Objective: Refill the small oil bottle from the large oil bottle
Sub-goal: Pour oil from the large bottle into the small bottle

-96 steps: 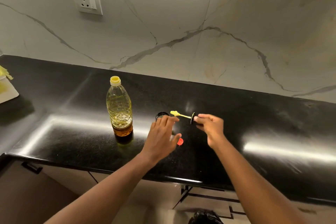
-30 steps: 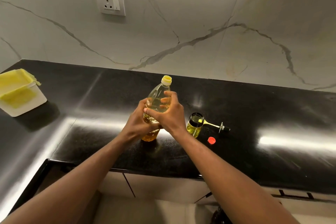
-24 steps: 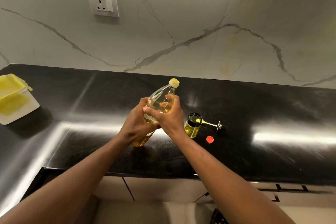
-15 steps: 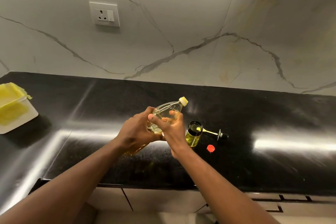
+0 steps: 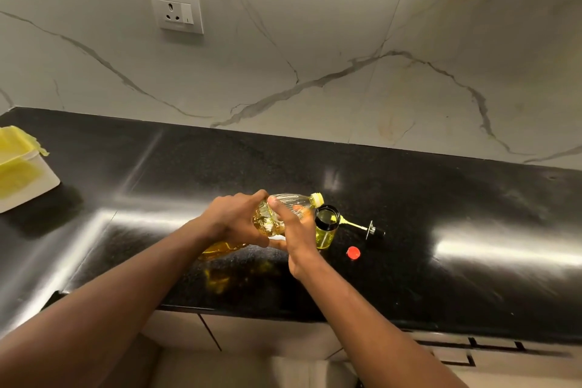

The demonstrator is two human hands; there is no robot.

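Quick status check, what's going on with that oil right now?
Left hand and right hand both gripping large oil bottle, tipped toward open small bottle. Yellow cap looks on; no oil flowing. Red cap lies clear.

Surface [image 5: 472, 198]: the right half and far strip lay bare and passable. Centre: both hands [image 5: 239, 224] and the tilted large oil bottle [image 5: 293, 203] blocked passage beside the open small oil bottle [image 5: 326, 227]. Just right of it lay the dropper cap [image 5: 368, 227] and red cap [image 5: 353, 252]. Far left: white container [image 5: 22, 173]; the stretch between it and the hands was open.
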